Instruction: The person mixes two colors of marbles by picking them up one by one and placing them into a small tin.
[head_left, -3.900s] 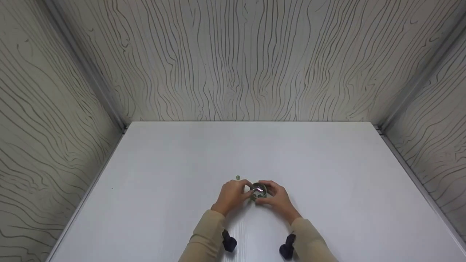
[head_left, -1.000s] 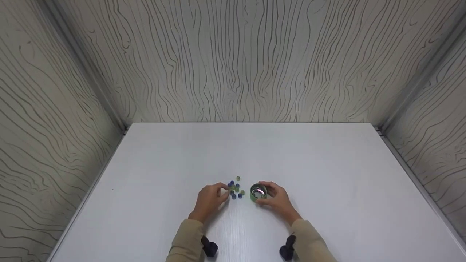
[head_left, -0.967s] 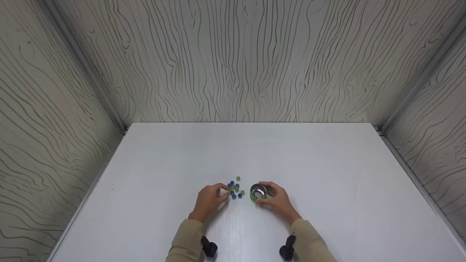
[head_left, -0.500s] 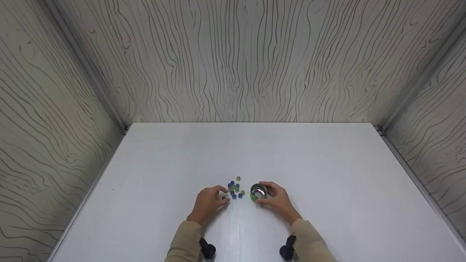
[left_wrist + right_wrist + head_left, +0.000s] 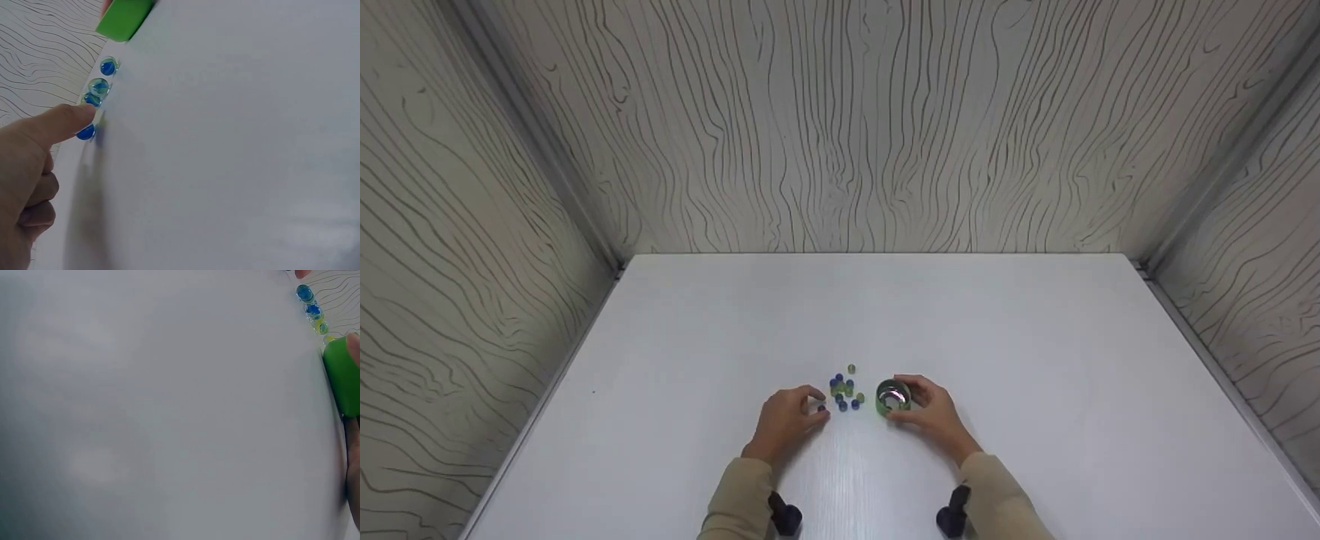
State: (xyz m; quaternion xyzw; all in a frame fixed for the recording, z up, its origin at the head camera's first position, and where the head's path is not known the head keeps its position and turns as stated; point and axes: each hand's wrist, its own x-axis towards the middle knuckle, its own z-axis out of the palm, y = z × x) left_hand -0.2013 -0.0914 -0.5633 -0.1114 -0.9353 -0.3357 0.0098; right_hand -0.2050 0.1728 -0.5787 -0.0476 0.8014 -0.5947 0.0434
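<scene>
My right hand holds a small green cup with a shiny metallic inside, thumb and fingers around its right side. It stands on the white table, and its green wall shows in the right wrist view. To its left lie several glass marbles, blue and yellow-green, in a loose cluster. My left hand rests beside them, thumb and index finger apart. One blue marble sits on the table between those fingertips. In the left wrist view the thumb partly covers the marbles behind it.
A white tabletop spreads around the hands. Wood-patterned panels enclose it at the back and both sides. A black device is on the left wrist and another on the right.
Marbles seen in the cup earlier now lie on the table. The left hand has left the cup, moved left, and parted its fingertips around one blue marble. The right hand stays.
</scene>
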